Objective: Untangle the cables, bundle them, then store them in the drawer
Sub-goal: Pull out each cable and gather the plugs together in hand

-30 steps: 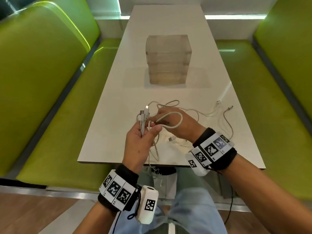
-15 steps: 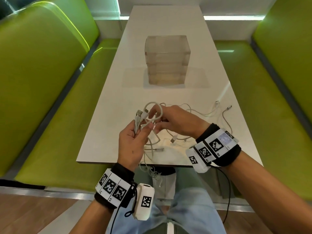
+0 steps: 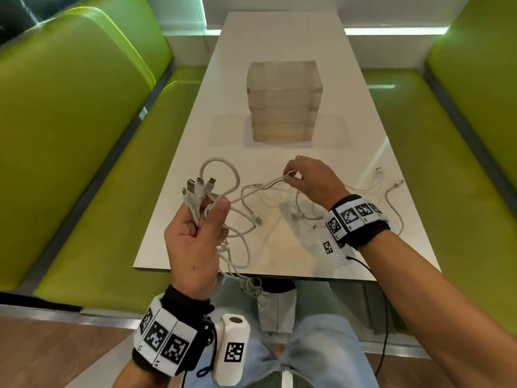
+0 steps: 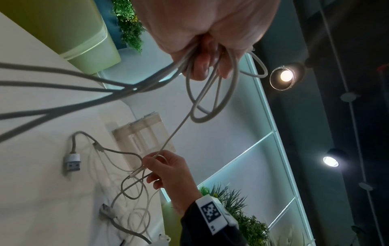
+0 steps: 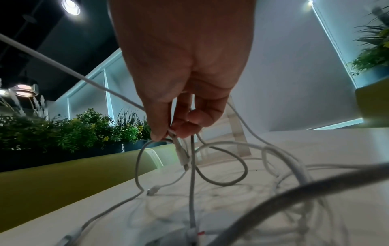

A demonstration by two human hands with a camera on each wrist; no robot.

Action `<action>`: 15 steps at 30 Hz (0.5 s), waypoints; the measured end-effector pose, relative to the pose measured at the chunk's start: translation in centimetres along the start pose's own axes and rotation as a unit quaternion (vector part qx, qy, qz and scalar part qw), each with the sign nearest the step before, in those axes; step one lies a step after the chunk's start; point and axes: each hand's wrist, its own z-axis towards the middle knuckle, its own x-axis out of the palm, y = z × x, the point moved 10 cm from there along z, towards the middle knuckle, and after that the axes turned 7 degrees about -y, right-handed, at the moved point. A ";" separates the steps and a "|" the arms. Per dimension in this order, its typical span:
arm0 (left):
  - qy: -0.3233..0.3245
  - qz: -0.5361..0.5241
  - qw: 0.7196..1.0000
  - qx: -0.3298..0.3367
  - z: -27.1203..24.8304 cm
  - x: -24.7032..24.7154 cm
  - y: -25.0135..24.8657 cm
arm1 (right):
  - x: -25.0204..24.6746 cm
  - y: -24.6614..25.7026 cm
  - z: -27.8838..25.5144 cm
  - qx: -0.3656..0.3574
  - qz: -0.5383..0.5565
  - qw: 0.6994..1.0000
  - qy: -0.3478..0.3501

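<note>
Cables: white, thin, round, some braided-looking, several with silver USB plugs; still one loose tangle, spread over the near end of the table with a few loops hanging off its near edge. Left hand is raised above the near-left corner, thumb and curled fingers clamped on a bunch of cable ends; four plugs stick up out of the fist, pointing away from the person, with one big loop arching above them. One strand runs fairly taut from that fist right and slightly away to the right hand, long axis roughly across the table. Right hand pinches that strand between thumb and fingertips, other loops dangling below it per the right wrist view. Two more plug ends lie at the table's right edge. Drawer: translucent plastic stacked unit, boxy, mid-table beyond the cables, all tiers look closed. Table is smooth, white and glossy; green padded benches on both sides.
</note>
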 end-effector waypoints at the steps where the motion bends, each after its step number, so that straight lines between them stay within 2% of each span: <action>1: 0.000 -0.004 1.000 0.005 -0.1 -0.1 -0.2 | 0.1 0.0 0.1 0.003 0.002 1.000 0.006; 4: 0.009 0.006 1.000 0.015 -0.3 0.2 -0.6 | 0.7 0.5 0.2 0.005 0.020 0.999 0.028; 9: 0.050 0.064 0.997 -0.012 0.4 1.0 1.3 | 0.9 1.8 -0.7 0.050 0.206 0.976 0.050; 12: 0.048 0.082 0.994 -0.051 0.9 1.4 3.5 | 0.7 3.4 -1.2 0.015 0.255 0.965 0.055; 15: 0.043 0.097 0.991 -0.083 1.0 2.1 5.2 | 0.5 5.1 -1.8 -0.037 0.255 0.965 0.053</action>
